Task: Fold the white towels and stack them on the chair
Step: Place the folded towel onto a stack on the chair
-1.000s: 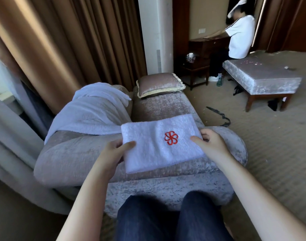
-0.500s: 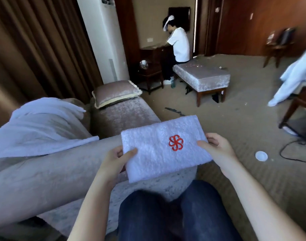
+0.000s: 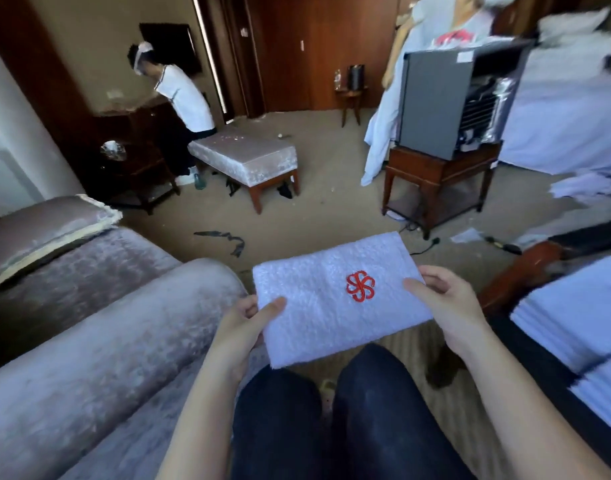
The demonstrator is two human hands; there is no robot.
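Left of the left hand (image 3: 241, 327) runs the rolled velvet arm of a sofa (image 3: 106, 341); the left hand pinches the near left corner of the folded white towel (image 3: 318, 313), thumb on top and fingers curled beneath; the towel is held flat in the air between both hands, its red emblem (image 3: 360, 286) facing up, nearer the right hand (image 3: 446, 306); the right hand grips the towel's right edge, thumb over it, fingers curled round; right of that hand, near but apart, lies a stack of folded white towels (image 3: 574, 327).
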